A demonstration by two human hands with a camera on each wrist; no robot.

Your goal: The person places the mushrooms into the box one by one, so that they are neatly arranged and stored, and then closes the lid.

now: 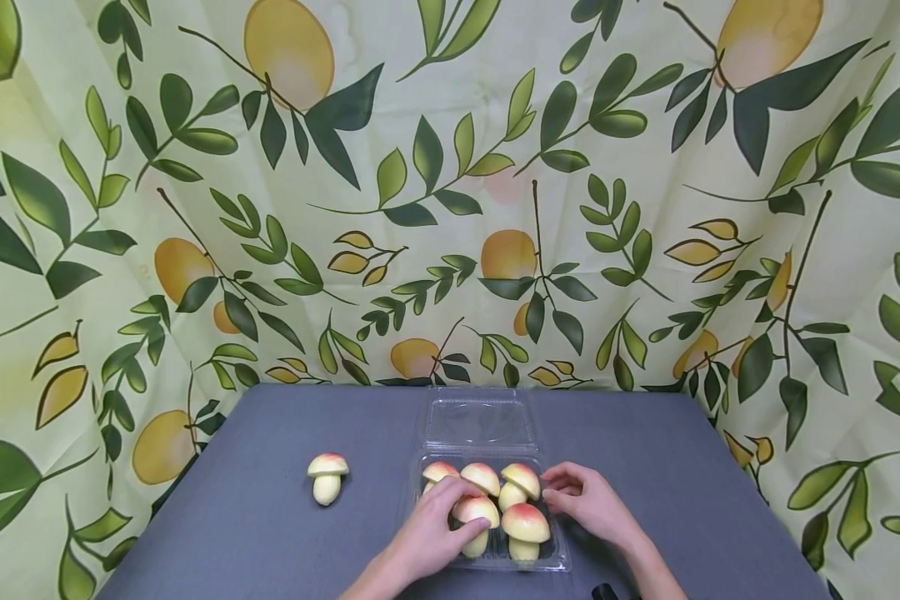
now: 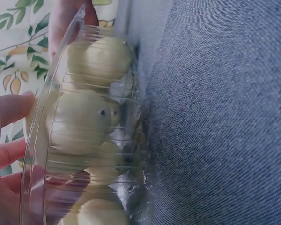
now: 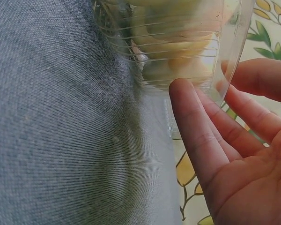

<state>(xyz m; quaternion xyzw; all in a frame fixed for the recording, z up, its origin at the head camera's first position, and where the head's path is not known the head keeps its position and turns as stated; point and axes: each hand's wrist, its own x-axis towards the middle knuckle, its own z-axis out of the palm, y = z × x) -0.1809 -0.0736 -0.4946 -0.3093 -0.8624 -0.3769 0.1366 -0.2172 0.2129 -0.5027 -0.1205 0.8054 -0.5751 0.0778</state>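
In the head view, a clear plastic box (image 1: 562, 560) holds several cream mushrooms with red-tinged caps, set in rows. My left hand (image 1: 431, 529) grips the front-left mushroom (image 1: 476, 510), its thumb on the near side of the cap. Beside it stands the front-right mushroom (image 1: 525, 525). My right hand (image 1: 588, 500) rests at the box's right edge, next to the back-right mushroom (image 1: 521, 479). The right wrist view shows fairly straight fingers (image 3: 192, 117) against the box's ribbed side wall (image 3: 178, 70). Through the box wall in the left wrist view, the mushrooms (image 2: 77, 122) look blurred.
One more mushroom (image 1: 327, 477) lies on the grey table (image 1: 255, 533), left of the box. The box's clear lid (image 1: 480, 423) lies folded back toward the far edge. A small black object (image 1: 604, 592) shows at the bottom. Leaf-patterned cloth (image 1: 450, 250) hangs behind and at both sides.
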